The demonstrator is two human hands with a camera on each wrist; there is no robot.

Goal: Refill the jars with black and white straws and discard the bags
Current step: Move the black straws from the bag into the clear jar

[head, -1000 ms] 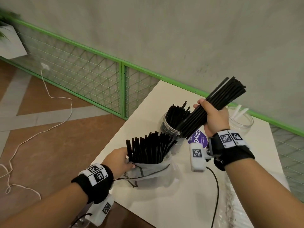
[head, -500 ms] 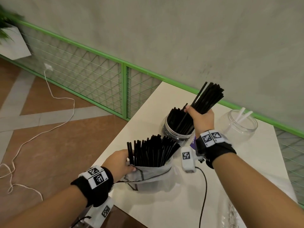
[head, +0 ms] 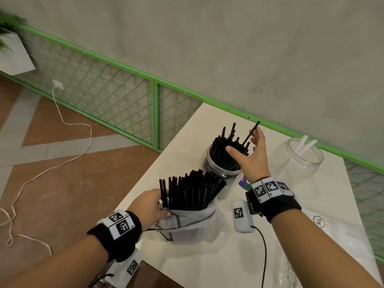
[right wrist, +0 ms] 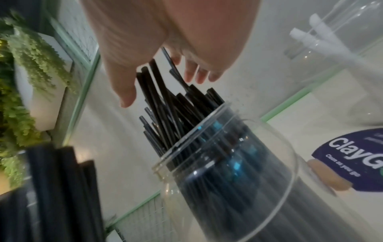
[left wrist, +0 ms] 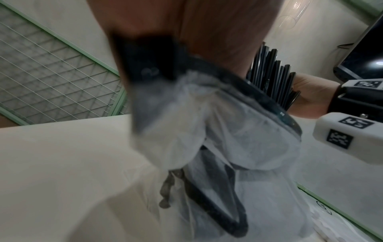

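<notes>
Black straws [head: 227, 151]: seen standing in the clear jar [head: 216, 166] on the white table [head: 187, 134]; half a second ago a bundle was gripped above it.
Right hand [head: 252, 155]: fingers now spread, bundle released.
Left hand [head: 150, 206]: bag [head: 187, 220] rim pinched, as before.
Hidden: left fingertips blurred in the wrist view.
</notes>
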